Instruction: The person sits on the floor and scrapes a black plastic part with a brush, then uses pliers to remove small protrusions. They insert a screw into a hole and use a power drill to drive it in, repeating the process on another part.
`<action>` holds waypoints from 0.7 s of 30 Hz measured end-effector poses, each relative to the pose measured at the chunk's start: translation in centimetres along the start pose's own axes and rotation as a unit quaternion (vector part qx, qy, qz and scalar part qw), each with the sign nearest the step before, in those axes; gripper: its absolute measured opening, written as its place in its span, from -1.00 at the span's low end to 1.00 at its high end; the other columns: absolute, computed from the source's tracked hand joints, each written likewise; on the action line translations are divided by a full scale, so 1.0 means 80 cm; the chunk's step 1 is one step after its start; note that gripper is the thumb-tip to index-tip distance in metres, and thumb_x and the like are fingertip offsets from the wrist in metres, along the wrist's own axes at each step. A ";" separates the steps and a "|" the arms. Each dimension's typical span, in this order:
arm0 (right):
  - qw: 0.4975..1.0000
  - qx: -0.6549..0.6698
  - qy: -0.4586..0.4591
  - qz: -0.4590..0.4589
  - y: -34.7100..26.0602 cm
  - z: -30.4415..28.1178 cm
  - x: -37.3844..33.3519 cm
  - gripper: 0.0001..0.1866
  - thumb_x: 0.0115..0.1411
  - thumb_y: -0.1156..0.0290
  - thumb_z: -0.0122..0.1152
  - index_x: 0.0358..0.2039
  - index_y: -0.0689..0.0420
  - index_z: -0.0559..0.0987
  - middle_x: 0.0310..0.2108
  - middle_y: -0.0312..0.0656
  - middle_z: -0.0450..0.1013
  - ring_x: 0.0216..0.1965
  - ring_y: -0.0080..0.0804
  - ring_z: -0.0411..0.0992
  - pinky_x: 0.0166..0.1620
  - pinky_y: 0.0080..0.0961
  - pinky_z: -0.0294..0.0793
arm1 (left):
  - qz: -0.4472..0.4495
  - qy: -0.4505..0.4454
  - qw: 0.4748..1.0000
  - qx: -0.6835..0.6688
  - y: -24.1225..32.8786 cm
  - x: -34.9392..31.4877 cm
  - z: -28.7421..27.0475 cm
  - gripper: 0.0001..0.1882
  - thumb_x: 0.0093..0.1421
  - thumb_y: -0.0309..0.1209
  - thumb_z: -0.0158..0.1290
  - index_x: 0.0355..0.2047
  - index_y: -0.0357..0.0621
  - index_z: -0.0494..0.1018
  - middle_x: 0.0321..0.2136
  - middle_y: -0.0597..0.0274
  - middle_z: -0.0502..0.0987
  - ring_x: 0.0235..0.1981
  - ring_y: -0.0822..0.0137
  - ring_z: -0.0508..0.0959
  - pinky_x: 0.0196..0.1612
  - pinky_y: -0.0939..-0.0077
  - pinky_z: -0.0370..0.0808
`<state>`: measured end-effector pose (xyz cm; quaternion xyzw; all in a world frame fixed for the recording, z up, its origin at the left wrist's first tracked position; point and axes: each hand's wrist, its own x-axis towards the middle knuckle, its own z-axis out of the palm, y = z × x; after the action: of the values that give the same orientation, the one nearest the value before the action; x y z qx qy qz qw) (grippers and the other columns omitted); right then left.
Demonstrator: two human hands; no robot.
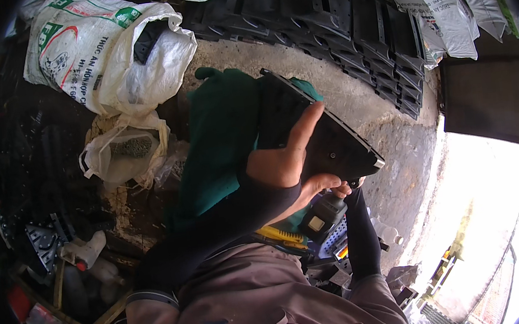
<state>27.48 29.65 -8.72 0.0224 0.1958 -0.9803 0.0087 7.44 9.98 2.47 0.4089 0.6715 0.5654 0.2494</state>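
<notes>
Held up close under the camera: 1 black plastic panel [326, 137], flat and ribbed, tilted with its far corner to the upper left. Left hand [284, 159] pressed open against the panel's near face, fingers stretched upward, thumb spread, black sleeve down to the wrist. Right hand [330, 186] curled around the handle of 1 black power tool [322, 217] just below the panel's lower edge, touching or nearly touching it. Behind the panel, 1 green cloth [220, 141].

Further off: 1 long stack of similar black panels [347, 35] leaning along a rough concrete wall [389, 143]; 1 large white printed sack [99, 52] at the upper left, at least 2 more sacks [444, 0] at the upper right; 1 small white bag [124, 153] on the ground; 1 white bottle [87, 250] among clutter at the lower left. Dim, crowded work corner, bright daylight from an opening at the lower right
</notes>
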 end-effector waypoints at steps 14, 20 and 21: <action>1.000 -0.004 0.011 -0.001 -0.002 0.001 0.000 -0.29 -0.07 0.44 0.32 0.06 0.52 0.29 -0.34 0.13 0.52 -0.69 -0.39 0.42 -0.66 -0.54 0.40 | 0.071 -0.009 0.994 0.078 -0.017 0.025 0.002 0.00 -0.05 0.10 0.25 0.33 0.08 0.08 -0.84 0.15 0.34 -0.79 0.16 0.45 -0.67 0.30 0.32; 1.000 -0.015 0.013 -0.003 -0.006 0.004 -0.001 -0.29 -0.07 0.44 0.33 0.06 0.52 0.29 -0.34 0.13 0.52 -0.69 -0.39 0.42 -0.66 -0.54 0.40 | 0.033 -0.035 0.998 0.051 -0.011 0.023 -0.002 -0.09 -0.10 -0.15 0.38 0.24 -0.06 0.23 -0.33 -0.08 0.57 -0.41 0.05 0.62 -0.36 0.33 0.53; 1.000 -0.016 0.014 -0.005 -0.007 0.005 0.000 -0.29 -0.07 0.44 0.33 0.06 0.52 0.29 -0.34 0.13 0.52 -0.69 -0.39 0.42 -0.66 -0.54 0.41 | 0.028 -0.037 0.997 0.062 -0.010 0.022 -0.002 -0.08 -0.11 -0.14 0.38 0.25 -0.07 0.22 -0.37 -0.05 0.57 -0.46 0.06 0.62 -0.39 0.33 0.51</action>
<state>27.45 30.03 -8.15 0.0350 0.2121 -0.9766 0.0016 6.15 11.29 1.98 0.4626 0.6838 0.5140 0.2327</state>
